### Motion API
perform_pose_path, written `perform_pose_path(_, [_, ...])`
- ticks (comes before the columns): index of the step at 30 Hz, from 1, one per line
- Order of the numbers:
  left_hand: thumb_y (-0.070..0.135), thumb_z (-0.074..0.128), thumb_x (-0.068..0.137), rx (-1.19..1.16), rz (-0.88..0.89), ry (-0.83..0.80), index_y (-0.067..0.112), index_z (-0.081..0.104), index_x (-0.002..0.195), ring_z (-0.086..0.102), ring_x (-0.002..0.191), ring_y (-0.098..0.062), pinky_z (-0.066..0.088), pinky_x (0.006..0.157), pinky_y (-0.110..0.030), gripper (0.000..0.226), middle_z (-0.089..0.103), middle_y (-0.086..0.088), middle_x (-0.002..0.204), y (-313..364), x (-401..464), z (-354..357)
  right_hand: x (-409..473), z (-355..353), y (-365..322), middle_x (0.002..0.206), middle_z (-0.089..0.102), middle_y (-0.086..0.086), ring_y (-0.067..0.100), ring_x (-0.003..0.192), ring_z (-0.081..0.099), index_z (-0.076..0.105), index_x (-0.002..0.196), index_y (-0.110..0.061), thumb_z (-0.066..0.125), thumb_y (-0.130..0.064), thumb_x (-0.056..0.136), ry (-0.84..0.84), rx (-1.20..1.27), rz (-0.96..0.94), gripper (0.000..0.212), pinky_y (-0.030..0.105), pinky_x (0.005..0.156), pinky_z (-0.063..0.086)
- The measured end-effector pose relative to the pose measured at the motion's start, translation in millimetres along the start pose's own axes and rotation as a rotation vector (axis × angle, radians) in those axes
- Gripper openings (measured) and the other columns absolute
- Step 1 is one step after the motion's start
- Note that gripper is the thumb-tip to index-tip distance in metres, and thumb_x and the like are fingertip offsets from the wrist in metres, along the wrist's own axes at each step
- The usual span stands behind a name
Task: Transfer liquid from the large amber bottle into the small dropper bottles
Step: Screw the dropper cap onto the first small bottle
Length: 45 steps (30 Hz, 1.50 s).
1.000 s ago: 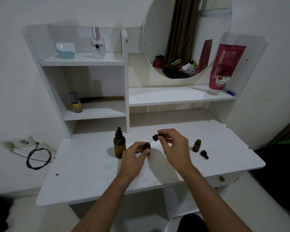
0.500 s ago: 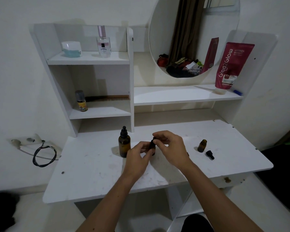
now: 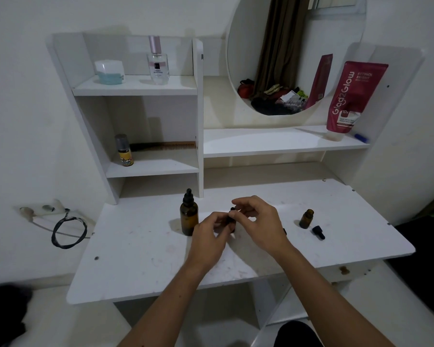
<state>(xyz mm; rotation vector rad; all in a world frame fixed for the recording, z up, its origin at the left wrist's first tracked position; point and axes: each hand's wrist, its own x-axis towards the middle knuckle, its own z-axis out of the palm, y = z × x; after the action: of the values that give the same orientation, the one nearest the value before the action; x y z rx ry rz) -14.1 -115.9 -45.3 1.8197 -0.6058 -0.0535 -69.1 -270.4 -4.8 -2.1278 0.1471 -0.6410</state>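
The large amber bottle (image 3: 189, 216) stands upright on the white desk (image 3: 140, 249), its black dropper cap on. Just right of it my left hand (image 3: 209, 236) grips a small amber dropper bottle (image 3: 231, 222), mostly hidden by my fingers. My right hand (image 3: 259, 220) pinches the black dropper cap (image 3: 232, 210) that sits on top of that small bottle. A second small amber bottle (image 3: 306, 218) stands open at the right, with its loose black dropper cap (image 3: 318, 232) lying beside it.
Shelves rise behind the desk, holding a perfume bottle (image 3: 158, 61), a white-and-blue jar (image 3: 109, 71), a small yellow-labelled bottle (image 3: 124, 150) and a comb (image 3: 164, 146). A red tube (image 3: 352, 96) leans by the round mirror (image 3: 296, 53). A black cable (image 3: 69, 230) hangs at the left wall.
My right hand has brought the dropper cap down from above onto the small bottle that my left hand holds. The camera view has shifted slightly.
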Motion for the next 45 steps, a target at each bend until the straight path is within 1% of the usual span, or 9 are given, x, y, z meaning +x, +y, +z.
perform_pose_path(5, [0.021,0.07,0.098,0.018,-0.006,-0.005,0.024,0.07,0.121,0.063,0.104,0.012,0.046,0.084,-0.002,0.023,0.071,0.023,0.106,0,1,1,-2,-1,0,0.11,0.076,-0.011,-0.002,0.102,0.071,0.08,0.115,-0.018,0.071,-0.013,0.099,-0.014,-0.02,-0.017,0.019,0.015,0.092,0.057])
perform_pose_path(11, [0.02,0.071,0.097,0.013,-0.003,-0.003,0.022,0.07,0.121,0.065,0.102,0.009,0.048,0.085,-0.004,0.024,0.072,0.02,0.106,0,1,0,-1,1,-3,0.098,0.077,-0.009,0.005,0.089,0.073,0.078,0.109,-0.018,0.082,-0.021,0.092,0.049,-0.006,0.004,0.018,0.016,0.082,0.058])
perform_pose_path(16, [0.022,0.071,0.097,0.023,-0.01,-0.003,0.022,0.069,0.121,0.064,0.104,0.011,0.047,0.086,-0.003,0.024,0.071,0.021,0.108,-1,1,1,-6,-1,-3,0.116,0.077,-0.009,-0.001,0.105,0.072,0.077,0.122,-0.017,0.07,-0.009,0.099,-0.045,-0.02,-0.032,0.025,0.014,0.094,0.056])
perform_pose_path(22, [0.017,0.071,0.097,0.018,0.008,0.003,0.02,0.07,0.119,0.065,0.102,0.007,0.049,0.086,-0.007,0.022,0.073,0.019,0.106,-1,1,0,-2,2,-3,0.102,0.074,-0.005,0.006,0.089,0.073,0.079,0.114,-0.016,0.082,-0.016,0.091,0.012,-0.055,-0.03,0.024,0.014,0.083,0.057])
perform_pose_path(27, [0.02,0.071,0.098,0.024,0.022,0.001,0.019,0.07,0.122,0.065,0.105,0.008,0.048,0.088,-0.005,0.024,0.073,0.018,0.109,2,3,1,-3,-3,-3,0.111,0.077,-0.008,0.001,0.1,0.073,0.078,0.12,-0.017,0.07,-0.009,0.099,-0.022,-0.077,-0.059,0.024,0.016,0.093,0.056])
perform_pose_path(32, [0.018,0.071,0.097,0.022,0.037,0.016,0.018,0.07,0.12,0.066,0.103,0.007,0.049,0.088,-0.006,0.023,0.073,0.016,0.107,4,8,-2,5,-2,-6,0.093,0.077,-0.011,0.007,0.086,0.073,0.077,0.112,-0.02,0.082,-0.022,0.09,0.03,-0.061,0.013,0.022,0.019,0.083,0.06])
perform_pose_path(37, [0.023,0.071,0.097,0.021,0.03,0.003,0.019,0.07,0.122,0.066,0.106,0.004,0.05,0.092,-0.008,0.025,0.073,0.015,0.112,8,11,-2,4,-6,-9,0.112,0.076,-0.012,-0.001,0.099,0.073,0.076,0.122,-0.017,0.071,-0.01,0.098,0.008,-0.056,-0.036,0.025,0.017,0.093,0.058])
perform_pose_path(42, [0.019,0.071,0.097,0.033,0.02,0.034,0.021,0.07,0.12,0.065,0.102,0.007,0.049,0.087,-0.006,0.023,0.073,0.019,0.106,3,12,-12,12,4,-13,0.093,0.077,-0.008,0.006,0.086,0.073,0.079,0.11,-0.017,0.085,-0.016,0.088,0.006,-0.023,-0.005,0.023,0.016,0.083,0.058])
perform_pose_path(45, [0.019,0.071,0.097,0.035,0.01,0.022,0.021,0.069,0.12,0.063,0.102,0.012,0.048,0.085,-0.004,0.023,0.07,0.024,0.104,4,9,-7,8,-1,-10,0.099,0.075,-0.006,0.006,0.088,0.072,0.078,0.116,-0.017,0.082,-0.018,0.091,0.007,-0.043,-0.048,0.025,0.015,0.084,0.057])
